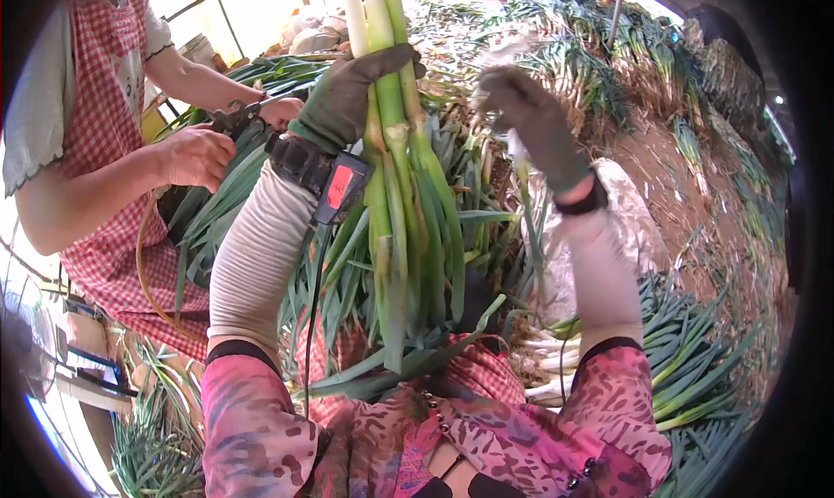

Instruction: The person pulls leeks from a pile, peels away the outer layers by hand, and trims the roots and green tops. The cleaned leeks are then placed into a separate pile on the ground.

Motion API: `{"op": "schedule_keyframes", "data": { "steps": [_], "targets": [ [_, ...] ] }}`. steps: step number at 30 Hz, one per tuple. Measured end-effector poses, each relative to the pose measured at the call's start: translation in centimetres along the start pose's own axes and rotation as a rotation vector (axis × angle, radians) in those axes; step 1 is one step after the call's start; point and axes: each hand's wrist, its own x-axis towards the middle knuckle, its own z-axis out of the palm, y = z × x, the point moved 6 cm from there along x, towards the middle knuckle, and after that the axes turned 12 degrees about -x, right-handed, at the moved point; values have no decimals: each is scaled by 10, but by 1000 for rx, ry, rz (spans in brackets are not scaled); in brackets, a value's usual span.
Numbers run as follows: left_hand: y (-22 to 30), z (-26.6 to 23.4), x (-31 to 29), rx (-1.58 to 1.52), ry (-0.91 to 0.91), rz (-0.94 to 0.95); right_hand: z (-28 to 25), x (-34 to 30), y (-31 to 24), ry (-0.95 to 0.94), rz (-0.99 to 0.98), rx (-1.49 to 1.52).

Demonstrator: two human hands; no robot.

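Observation:
My left hand (347, 94), in a dark grey-green glove, is closed round a few leeks (393, 107). Their white ends point up and away, and their green leaves hang down toward my lap. A dark band with a small box-shaped device (342, 188) sits on my left wrist. To the right of the leeks, my right hand (528, 116) is raised in a similar glove. Motion smears its fingers, so whether they grip anything is unclear. Just below it, a pale strip and a thin green leaf (528, 211) hang down. More leek leaves (347, 263) lie beneath both hands.
At my left a person in a red checked apron (104, 81) holds a dark tool (234, 120). A white sack (625, 211) and piled leeks (695, 350) are on my right. More leeks (599, 55) cover the ground farther off. A fan (28, 333) stands lower left.

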Motion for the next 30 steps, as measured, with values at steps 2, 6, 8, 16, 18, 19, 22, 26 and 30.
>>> {"op": "schedule_keyframes", "data": {
  "steps": [2,6,8,16,18,19,22,26,30],
  "targets": [
    [4,-1,-4,-24,31,60,72,-40,-52,-156,-140,-264],
    [-1,4,9,202,74,41,110,-97,-36,-134,-154,-794],
    [5,5,9,688,-49,257,94,-93,-32,-122,-150,-635],
    [-34,1,0,866,-287,462,9,-91,-31,-357,38,-588],
    [-31,-2,-5,1016,-354,565,-1,-87,-44,-335,-285,-1272],
    [-26,2,-11,1163,-433,684,-53,-87,-31,-126,-363,-1231],
    [-25,-17,-27,1226,-414,577,-176,-99,-31,252,-57,-1104],
    [-46,-11,-44,-40,54,-312,-222,-142,34,179,245,-746],
    [-44,17,-41,-163,-95,-196,-88,-146,69,-89,43,-388]
  ]
}}
